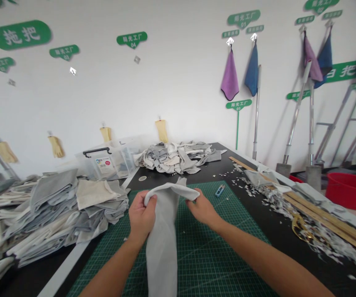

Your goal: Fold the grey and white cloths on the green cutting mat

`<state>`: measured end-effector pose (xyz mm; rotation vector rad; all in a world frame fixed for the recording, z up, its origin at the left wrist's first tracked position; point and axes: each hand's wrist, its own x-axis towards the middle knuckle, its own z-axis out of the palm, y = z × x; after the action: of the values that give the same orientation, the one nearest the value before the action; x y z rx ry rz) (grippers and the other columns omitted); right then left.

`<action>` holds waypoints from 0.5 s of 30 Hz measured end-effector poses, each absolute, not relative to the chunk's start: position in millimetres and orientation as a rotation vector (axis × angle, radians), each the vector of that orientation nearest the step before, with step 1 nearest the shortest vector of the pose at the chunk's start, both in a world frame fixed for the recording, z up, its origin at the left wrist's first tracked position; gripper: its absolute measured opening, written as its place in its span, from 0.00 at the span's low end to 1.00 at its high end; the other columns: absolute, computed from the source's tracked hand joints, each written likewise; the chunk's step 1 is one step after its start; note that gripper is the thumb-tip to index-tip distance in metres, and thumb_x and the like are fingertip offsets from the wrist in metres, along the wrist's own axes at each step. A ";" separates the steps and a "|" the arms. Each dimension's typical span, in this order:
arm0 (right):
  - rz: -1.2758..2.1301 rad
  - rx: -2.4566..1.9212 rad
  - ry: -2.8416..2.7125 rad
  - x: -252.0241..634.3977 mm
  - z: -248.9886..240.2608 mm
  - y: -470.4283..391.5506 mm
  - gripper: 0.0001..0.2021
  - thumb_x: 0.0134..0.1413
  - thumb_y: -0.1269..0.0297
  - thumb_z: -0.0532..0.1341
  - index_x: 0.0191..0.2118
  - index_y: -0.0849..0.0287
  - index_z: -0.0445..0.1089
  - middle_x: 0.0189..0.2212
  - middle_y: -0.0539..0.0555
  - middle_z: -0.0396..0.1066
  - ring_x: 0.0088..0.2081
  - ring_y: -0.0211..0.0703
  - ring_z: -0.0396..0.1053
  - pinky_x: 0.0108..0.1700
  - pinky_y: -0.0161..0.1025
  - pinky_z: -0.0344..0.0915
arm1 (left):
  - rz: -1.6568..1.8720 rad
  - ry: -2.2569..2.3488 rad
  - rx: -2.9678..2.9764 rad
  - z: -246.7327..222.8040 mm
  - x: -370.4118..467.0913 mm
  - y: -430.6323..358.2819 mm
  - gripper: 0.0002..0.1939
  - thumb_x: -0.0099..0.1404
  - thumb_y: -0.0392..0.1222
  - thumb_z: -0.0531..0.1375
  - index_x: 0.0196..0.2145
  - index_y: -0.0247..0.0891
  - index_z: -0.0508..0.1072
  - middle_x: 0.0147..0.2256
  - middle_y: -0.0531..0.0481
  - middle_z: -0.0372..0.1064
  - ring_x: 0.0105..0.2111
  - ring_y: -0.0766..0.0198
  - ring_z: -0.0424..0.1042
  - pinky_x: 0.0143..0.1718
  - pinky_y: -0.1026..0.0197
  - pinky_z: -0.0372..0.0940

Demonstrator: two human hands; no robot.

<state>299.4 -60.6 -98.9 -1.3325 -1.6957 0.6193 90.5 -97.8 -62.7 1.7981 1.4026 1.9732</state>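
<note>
A long light grey cloth (162,243) hangs between both hands over a green gridded cutting mat (215,247). My left hand (142,212) pinches its upper left edge, thumb on top. My right hand (201,205) grips the upper right corner of the same cloth, fingers closed. The cloth's top edge is spread between the hands, and its lower part runs down toward the bottom of the view. A small blue cutter (220,190) lies on the mat beyond my right hand.
Stacked grey and cream cloths (50,206) lie at the left. Behind are a clear plastic box (106,163) and a cloth heap (178,156). Wooden strips (320,214), white scraps (277,202) and golden-handled scissors (300,229) are at the right, near a red tub (349,192).
</note>
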 end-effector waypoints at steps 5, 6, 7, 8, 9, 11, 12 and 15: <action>0.821 -1.155 -1.888 290.2 -85.6 -102.6 0.14 0.54 0.54 0.54 0.34 0.61 0.68 0.28 0.54 0.71 0.28 0.41 0.68 0.30 0.35 0.60 | 1.823 1.193 3.320 -56.8 81.5 -119.9 0.14 0.54 0.31 0.61 0.40 0.35 0.70 0.21 0.53 0.66 0.22 0.65 0.65 0.26 0.61 0.54; 0.973 -1.120 -1.898 289.1 -84.9 -110.4 0.16 0.54 0.53 0.53 0.31 0.62 0.68 0.26 0.54 0.71 0.26 0.40 0.67 0.27 0.34 0.59 | 1.729 1.176 3.475 -56.2 84.1 -125.8 0.15 0.53 0.32 0.61 0.41 0.33 0.70 0.20 0.52 0.65 0.22 0.65 0.65 0.26 0.60 0.53; 1.149 -1.093 -1.886 288.4 -85.2 -117.9 0.17 0.54 0.52 0.53 0.30 0.62 0.68 0.25 0.54 0.71 0.24 0.39 0.67 0.24 0.34 0.59 | 1.640 1.192 3.577 -56.2 88.0 -131.5 0.17 0.54 0.33 0.62 0.42 0.32 0.70 0.21 0.52 0.65 0.22 0.64 0.65 0.25 0.59 0.52; 1.329 -1.071 -1.849 287.9 -86.6 -125.3 0.18 0.53 0.50 0.53 0.29 0.63 0.67 0.24 0.55 0.71 0.22 0.39 0.67 0.22 0.33 0.58 | 1.556 1.216 3.646 -57.1 93.0 -136.8 0.17 0.54 0.35 0.61 0.43 0.31 0.70 0.21 0.51 0.65 0.22 0.64 0.64 0.25 0.59 0.51; 1.487 -1.047 -1.793 287.7 -88.8 -132.3 0.20 0.54 0.49 0.52 0.28 0.63 0.67 0.24 0.56 0.71 0.21 0.39 0.68 0.20 0.32 0.57 | 1.475 1.234 3.690 -58.8 98.7 -141.7 0.17 0.55 0.36 0.61 0.43 0.30 0.70 0.21 0.51 0.65 0.21 0.64 0.64 0.24 0.59 0.50; 1.670 -0.987 -1.659 287.8 -93.5 -143.8 0.25 0.55 0.45 0.49 0.29 0.64 0.67 0.23 0.56 0.71 0.22 0.40 0.69 0.20 0.33 0.58 | 1.371 1.223 3.721 -65.1 111.4 -150.0 0.15 0.56 0.38 0.60 0.42 0.30 0.70 0.21 0.51 0.64 0.20 0.64 0.63 0.23 0.58 0.48; 1.694 -0.946 -1.598 288.1 -95.5 -147.8 0.27 0.55 0.43 0.47 0.29 0.64 0.67 0.23 0.56 0.70 0.23 0.41 0.69 0.21 0.33 0.60 | 1.344 1.213 3.714 -69.4 117.9 -153.5 0.15 0.57 0.39 0.59 0.42 0.30 0.70 0.21 0.51 0.65 0.20 0.64 0.63 0.23 0.58 0.48; 1.629 -0.848 -1.460 288.7 -97.1 -151.9 0.28 0.55 0.41 0.45 0.26 0.62 0.67 0.22 0.53 0.69 0.24 0.39 0.67 0.25 0.37 0.64 | 1.271 1.263 3.638 -84.2 136.7 -163.0 0.15 0.58 0.38 0.57 0.42 0.29 0.70 0.22 0.49 0.66 0.21 0.63 0.63 0.23 0.58 0.48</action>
<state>288.7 -151.9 -97.1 -0.8481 -1.4598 1.6286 136.7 -163.0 -84.2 3.6380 1.2628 1.2708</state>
